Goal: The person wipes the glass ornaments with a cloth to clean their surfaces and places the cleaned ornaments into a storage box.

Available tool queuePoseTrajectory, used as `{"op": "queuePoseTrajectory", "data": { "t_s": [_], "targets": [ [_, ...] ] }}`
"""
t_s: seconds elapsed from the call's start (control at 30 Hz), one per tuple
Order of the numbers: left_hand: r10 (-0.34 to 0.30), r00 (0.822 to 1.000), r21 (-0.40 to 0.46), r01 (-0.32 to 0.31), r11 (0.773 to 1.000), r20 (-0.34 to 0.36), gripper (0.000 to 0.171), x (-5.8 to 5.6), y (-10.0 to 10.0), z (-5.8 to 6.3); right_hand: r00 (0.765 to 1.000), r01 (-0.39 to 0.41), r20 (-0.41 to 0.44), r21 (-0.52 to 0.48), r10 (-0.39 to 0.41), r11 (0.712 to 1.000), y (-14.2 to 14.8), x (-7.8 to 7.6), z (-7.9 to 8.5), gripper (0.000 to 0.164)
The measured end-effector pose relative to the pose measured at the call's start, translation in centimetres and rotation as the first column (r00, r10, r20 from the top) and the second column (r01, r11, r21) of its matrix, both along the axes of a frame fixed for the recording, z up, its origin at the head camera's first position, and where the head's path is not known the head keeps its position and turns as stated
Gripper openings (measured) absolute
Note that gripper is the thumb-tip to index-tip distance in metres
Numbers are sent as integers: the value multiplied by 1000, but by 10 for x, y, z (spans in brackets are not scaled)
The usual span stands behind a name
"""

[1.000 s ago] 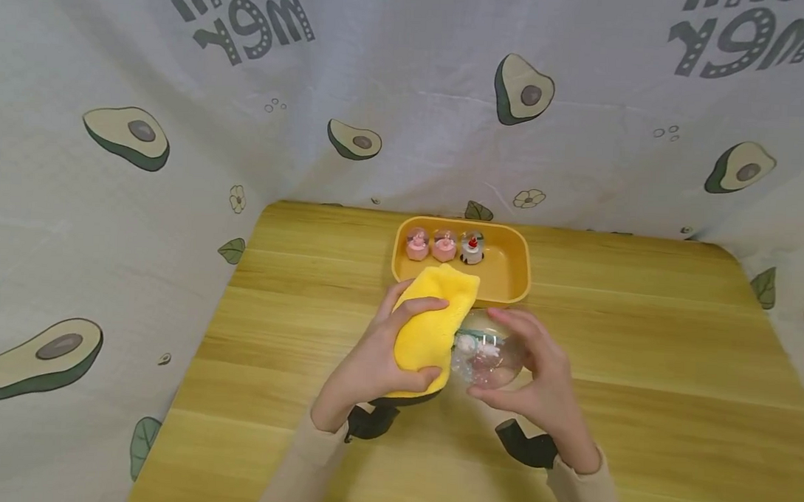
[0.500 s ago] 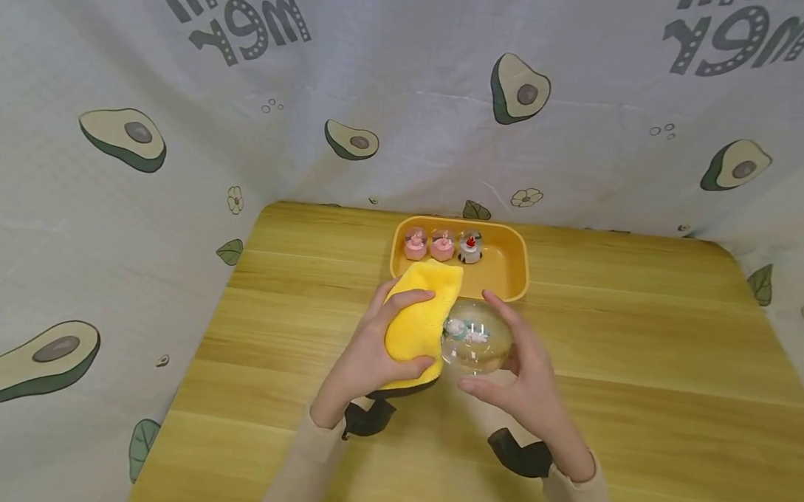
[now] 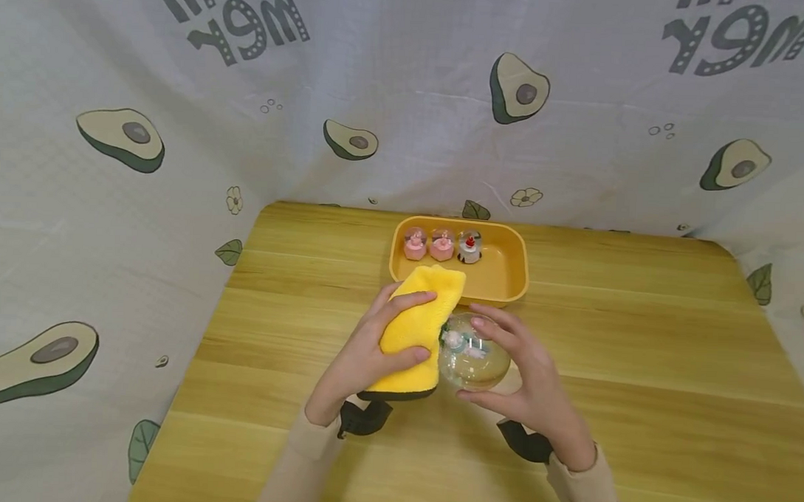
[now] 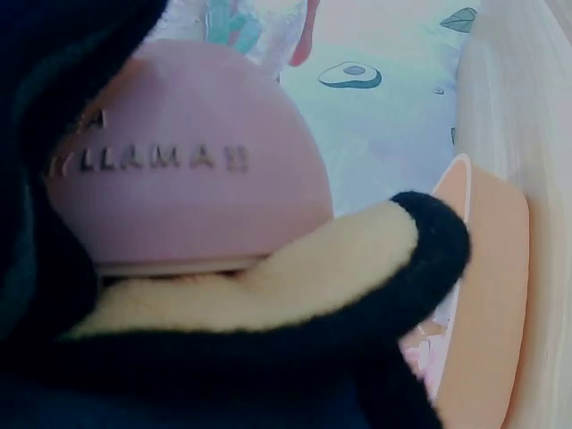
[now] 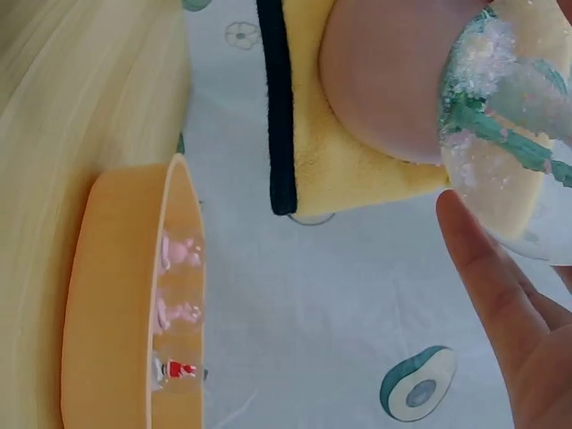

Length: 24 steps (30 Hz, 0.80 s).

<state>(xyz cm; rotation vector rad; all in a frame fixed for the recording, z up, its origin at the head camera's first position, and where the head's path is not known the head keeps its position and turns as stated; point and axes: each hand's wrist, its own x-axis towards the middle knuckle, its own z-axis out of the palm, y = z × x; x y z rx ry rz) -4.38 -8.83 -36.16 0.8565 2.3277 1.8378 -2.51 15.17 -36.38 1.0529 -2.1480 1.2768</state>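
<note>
A snow globe lies on its side in the air above the table, its clear ball (image 3: 481, 368) toward the right. White and teal figures show inside the ball. My left hand (image 3: 365, 353) grips a yellow cloth (image 3: 412, 340) with dark edging, folded around the globe's base. In the left wrist view the pink base (image 4: 197, 206) carries raised letters, among them "LLAMA". With spread, bent fingers, my right hand (image 3: 537, 374) holds the ball from the right. The right wrist view shows a finger (image 5: 487, 277) at the ball's edge, beside the cloth and base.
Behind the hands, an orange tray (image 3: 517, 284) stands on the wooden table (image 3: 638, 348). Two pink mini snow globes (image 3: 415, 245) and a white one (image 3: 470, 250) with a red top sit in its left part. A white curtain (image 3: 408, 81) printed with avocados hangs behind.
The cloth and snow globe have shifted left overall, moving away from me and then back. My right fingers have changed their place on the ball. The figures inside have turned slightly.
</note>
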Motion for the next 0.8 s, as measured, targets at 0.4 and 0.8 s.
{"op": "queuePoseTrajectory", "data": {
  "t_s": [0.4, 0.8],
  "targets": [
    [3, 998, -41, -5, 999, -59, 67, 3, 3, -8, 987, 128, 122, -159, -109, 979, -15, 2, -1, 83],
    [89, 994, -62, -93, 994, -71, 73, 2, -1, -12, 981, 20, 192, 27, -25, 999, -8, 3, 8, 87]
  ]
}}
